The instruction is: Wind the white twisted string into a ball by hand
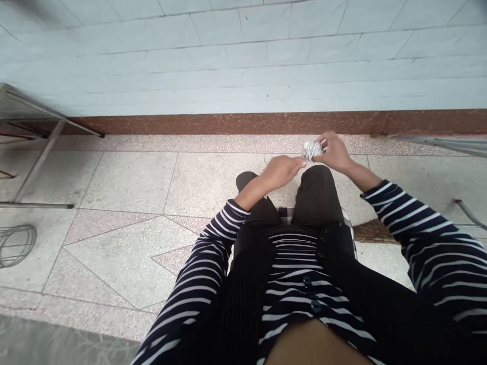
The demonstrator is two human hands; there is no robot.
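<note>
Above my knees, a small white bundle (pixel 312 149) with grey lines across it, like wound string or crumpled paper, is held out in front of me. Fingers and thumb of my right hand (pixel 334 151) are closed round its right side. My left hand (pixel 284 170) reaches in from the left, fingers pressed together at the bundle's lower left edge. Whether a loose end lies in the left fingertips is too small to tell.
A metal-legged table or stand (pixel 49 152) is at the left, with a coil of wire (pixel 17 246) on the floor below. A straw broom (pixel 375 231) lies by my right side. Ahead runs a tiled wall (pixel 243 66) with a brown skirting (pixel 213 123).
</note>
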